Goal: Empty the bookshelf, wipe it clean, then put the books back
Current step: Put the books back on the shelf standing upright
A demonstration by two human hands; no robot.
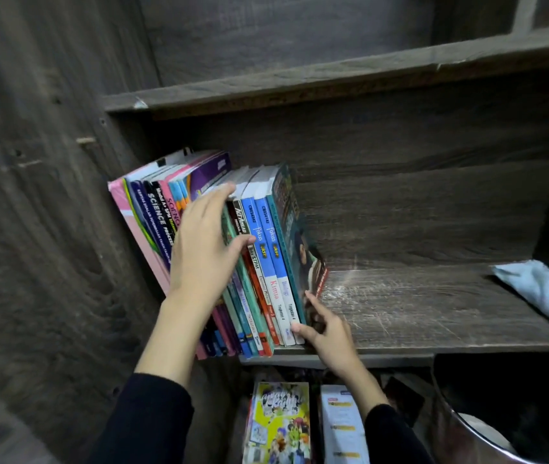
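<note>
- The dark wood-grain bookshelf point(400, 313) fills the view. Its middle board is bare and scuffed pale on the right, and my guess is it's wiped and the books are going back.
- The row of upright school books point(268, 229), with pink, navy, teal and blue spines, is packed against the left wall of that board and leans to the left.
- More bright paperbacks point(279, 423) wait below the shelf. To do this well, square the row before adding them.
- A crumpled pale blue cloth point(544, 293) lies at the far right of the same board, well apart from the books. It should come off before the row reaches it.
- The left hand point(202, 252) lies flat across the middle spines with fingers straight and thumb spread. It presses but grips nothing. Push evenly so the spines line up with the shelf edge.
- The right hand point(330, 333) nips the bottom corner at the row's right end, thumb on a spine foot and fingers against the outer cover. Nudging that foot leftward should stand the lean upright.
</note>
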